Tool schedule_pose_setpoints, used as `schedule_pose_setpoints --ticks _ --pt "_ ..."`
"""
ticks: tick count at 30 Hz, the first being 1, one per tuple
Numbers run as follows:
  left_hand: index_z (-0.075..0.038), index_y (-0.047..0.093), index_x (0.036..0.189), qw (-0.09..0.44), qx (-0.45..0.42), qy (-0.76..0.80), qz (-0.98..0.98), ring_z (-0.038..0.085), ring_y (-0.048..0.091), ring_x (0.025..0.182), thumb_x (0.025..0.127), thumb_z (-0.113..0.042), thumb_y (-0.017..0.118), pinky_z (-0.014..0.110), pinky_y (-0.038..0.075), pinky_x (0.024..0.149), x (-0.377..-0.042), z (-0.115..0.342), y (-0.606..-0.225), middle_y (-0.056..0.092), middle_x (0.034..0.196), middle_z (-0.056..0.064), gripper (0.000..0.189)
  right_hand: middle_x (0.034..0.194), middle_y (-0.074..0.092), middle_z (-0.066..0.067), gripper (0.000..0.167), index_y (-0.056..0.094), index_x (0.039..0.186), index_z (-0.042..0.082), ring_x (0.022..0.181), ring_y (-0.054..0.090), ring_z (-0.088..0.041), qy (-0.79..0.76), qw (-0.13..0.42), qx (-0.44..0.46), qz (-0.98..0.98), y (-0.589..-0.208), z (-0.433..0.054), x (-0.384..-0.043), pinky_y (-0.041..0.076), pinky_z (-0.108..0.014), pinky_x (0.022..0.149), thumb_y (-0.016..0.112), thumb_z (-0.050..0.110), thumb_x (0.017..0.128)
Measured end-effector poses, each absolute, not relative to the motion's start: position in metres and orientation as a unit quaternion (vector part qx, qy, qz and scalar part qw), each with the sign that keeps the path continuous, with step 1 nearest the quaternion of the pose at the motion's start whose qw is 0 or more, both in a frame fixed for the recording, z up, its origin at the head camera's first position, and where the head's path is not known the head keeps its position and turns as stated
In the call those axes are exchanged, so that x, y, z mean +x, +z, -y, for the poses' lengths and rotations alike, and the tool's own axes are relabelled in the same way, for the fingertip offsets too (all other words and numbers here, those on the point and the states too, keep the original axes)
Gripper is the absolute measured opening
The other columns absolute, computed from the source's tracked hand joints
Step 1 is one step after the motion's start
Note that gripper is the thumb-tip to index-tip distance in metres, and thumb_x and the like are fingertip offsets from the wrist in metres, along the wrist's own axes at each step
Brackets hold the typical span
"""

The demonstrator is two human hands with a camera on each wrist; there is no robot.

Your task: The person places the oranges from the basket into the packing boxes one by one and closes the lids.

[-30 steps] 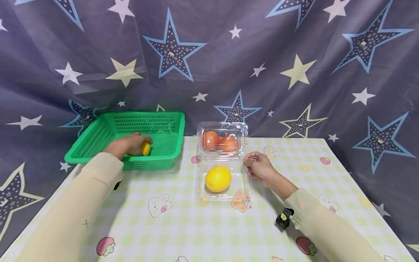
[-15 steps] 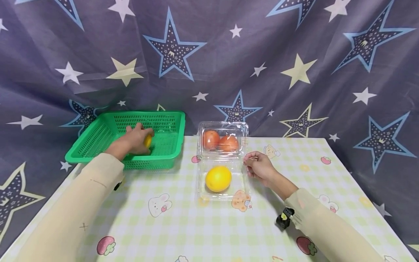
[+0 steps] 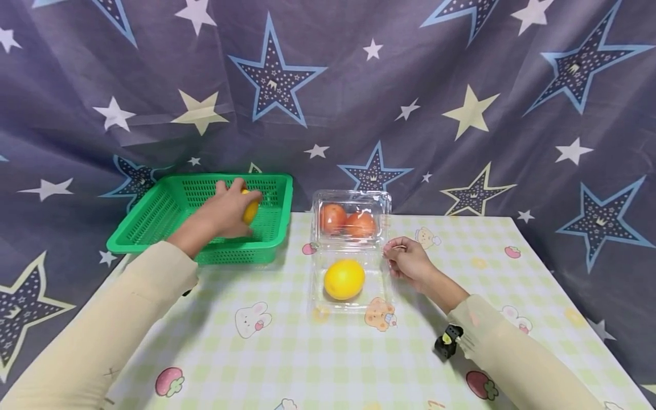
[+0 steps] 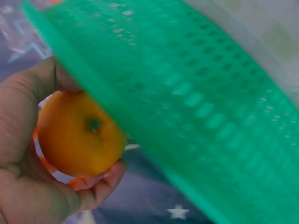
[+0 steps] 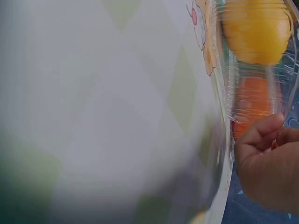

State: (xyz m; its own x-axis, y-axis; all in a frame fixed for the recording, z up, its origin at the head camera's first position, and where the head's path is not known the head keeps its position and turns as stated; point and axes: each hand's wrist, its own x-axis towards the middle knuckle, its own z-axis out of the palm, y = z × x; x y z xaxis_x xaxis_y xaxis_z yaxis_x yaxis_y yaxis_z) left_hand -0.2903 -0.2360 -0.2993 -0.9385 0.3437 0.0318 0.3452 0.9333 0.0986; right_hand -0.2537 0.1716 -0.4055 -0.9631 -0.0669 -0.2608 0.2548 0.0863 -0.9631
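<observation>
My left hand (image 3: 225,212) is raised over the right part of a green plastic basket (image 3: 169,247). Its thumb and fingers curl round an orange (image 4: 79,135), whose green stem end shows in the left wrist view beside the basket's rim. My right hand (image 3: 410,263) pinches the right edge of an open clear plastic clamshell box (image 3: 319,302), close to the fold between its halves. In the near half lies a yellow lemon-like fruit (image 3: 344,279). Two round reddish-orange fruits (image 3: 333,219) sit side by side in the far half.
A pale green checked tablecloth (image 3: 287,353) with cartoon prints covers the table. Right behind it hangs a dark star-patterned curtain (image 3: 328,68). The basket stands at the back left, left of the box. A black device (image 3: 449,341) is strapped by the right cuff.
My left hand has risen inside the basket and moved right, bringing the orange with it. The right hand keeps its place on the box's edge.
</observation>
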Motion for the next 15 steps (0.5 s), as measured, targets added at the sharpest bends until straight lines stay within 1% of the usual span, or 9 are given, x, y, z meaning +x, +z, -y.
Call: schedule_pose_setpoints --ticks 5,9,12,15 --pt "-0.021 0.060 0.137 0.030 -0.205 -0.032 0.978 0.045 0.034 0.109 0.074 -0.017 0.087 0.044 0.053 0.060 -0.274 0.210 -0.283 0.038 0.138 0.021 0.069 0.097 0.058 -0.011 0.012 0.050 0.116 0.001 0.067 0.048 -0.013 -0.674 0.121 0.065 -0.726 -0.406 -0.172 -0.254 0.048 -0.023 0.055 0.052 0.004 0.104" --pt "-0.022 0.062 0.136 0.058 -0.237 -0.014 0.970 0.043 0.035 0.109 0.073 -0.018 0.086 0.045 0.055 0.064 -0.261 0.190 -0.278 0.041 0.138 0.019 0.068 0.094 0.058 -0.010 0.014 0.050 0.117 0.000 0.066 0.048 -0.013 -0.675 0.121 0.060 -0.725 -0.405 -0.173 -0.253 0.047 -0.023 0.055 0.052 0.004 0.104" --pt "-0.022 0.062 0.136 0.074 -0.260 -0.004 0.963 0.043 0.036 0.109 0.074 -0.019 0.086 0.046 0.055 0.067 -0.250 0.176 -0.276 0.042 0.138 0.019 0.067 0.095 0.058 -0.010 0.016 0.049 0.119 -0.001 0.066 0.047 -0.012 -0.677 0.120 0.056 -0.724 -0.404 -0.172 -0.252 0.047 -0.023 0.055 0.052 0.003 0.104" --pt "-0.024 0.061 0.137 0.078 -0.279 -0.002 0.957 0.043 0.038 0.109 0.074 -0.020 0.085 0.045 0.056 0.068 -0.240 0.162 -0.273 0.042 0.140 0.018 0.067 0.095 0.058 -0.011 0.016 0.049 0.119 -0.001 0.066 0.047 -0.012 -0.677 0.119 0.054 -0.724 -0.403 -0.172 -0.251 0.047 -0.023 0.056 0.052 0.003 0.104"
